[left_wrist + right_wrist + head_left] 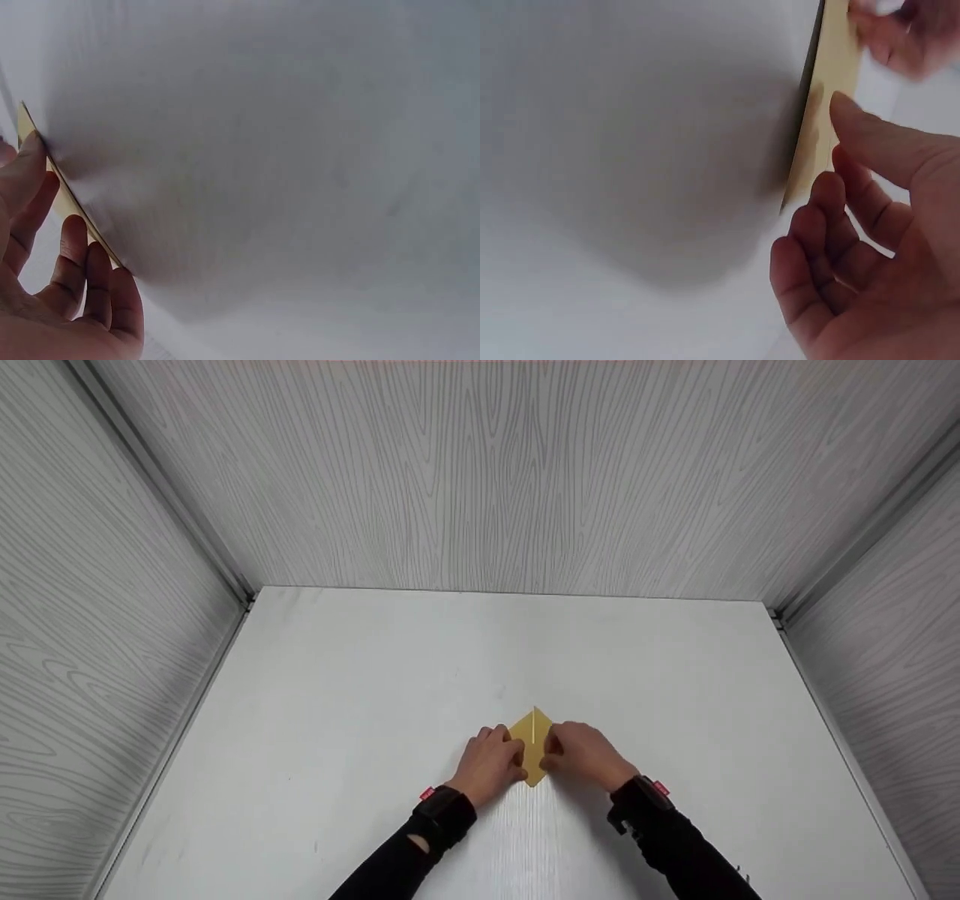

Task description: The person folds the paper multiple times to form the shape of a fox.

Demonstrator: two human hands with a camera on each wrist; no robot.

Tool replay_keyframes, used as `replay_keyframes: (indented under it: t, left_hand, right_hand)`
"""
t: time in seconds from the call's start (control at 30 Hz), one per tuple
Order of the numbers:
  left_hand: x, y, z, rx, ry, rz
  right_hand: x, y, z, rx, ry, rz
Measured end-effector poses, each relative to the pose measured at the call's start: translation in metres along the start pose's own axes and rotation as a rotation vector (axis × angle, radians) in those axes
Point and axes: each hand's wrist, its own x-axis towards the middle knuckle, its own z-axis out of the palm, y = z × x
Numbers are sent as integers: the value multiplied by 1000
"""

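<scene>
A piece of folded yellow paper (536, 739), shaped like a kite with a pale slit down its upper middle, lies on the white table between the two hands. My left hand (491, 757) holds its left edge with bent fingers and thumb. At the right edge, my right hand (589, 754) has its fingers curled, thumb and index at the paper. In the left wrist view, the paper (69, 201) shows as a thin strip under the thumb and fingertips. The right wrist view shows the paper (831, 82) beside the right thumb; the exact finger contact there is partly hidden.
The white tabletop (360, 682) stretches around the hands. Grey wood-grain panels stand at the back (480, 480), on the left (97, 622) and on the right (892, 622). A small dark object (742, 874) shows beside the right sleeve.
</scene>
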Motion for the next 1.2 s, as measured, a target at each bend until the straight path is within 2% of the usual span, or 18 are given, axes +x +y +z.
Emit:
replay_keyframes:
  t: [0.1,0.27,0.47,0.7,0.8,0.97,1.2]
  left_hand:
    - [3,-1,0,-19,-5,-6]
    - [6,-6,-4,-47,-21,-28]
    - [11,-20,-14,-65,-14,-135]
    - [18,-34,-28,-154,6,-229]
    - [19,-38,-33,-196,13,-237]
    - [17,-44,-35,-238,31,-213]
    - [7,-39,-34,-253,81,-157]
  right_hand:
    - [-1,-4,9,-3,-39,-52]
    - [2,-7,12,-3,-63,-52]
    - [2,-7,12,-14,-96,-45]
    - [-3,-7,11,8,-91,-20]
    - [-3,-8,11,20,-90,-25]
    - [-2,-9,13,28,-77,-37]
    - [-5,-6,15,42,-37,-46]
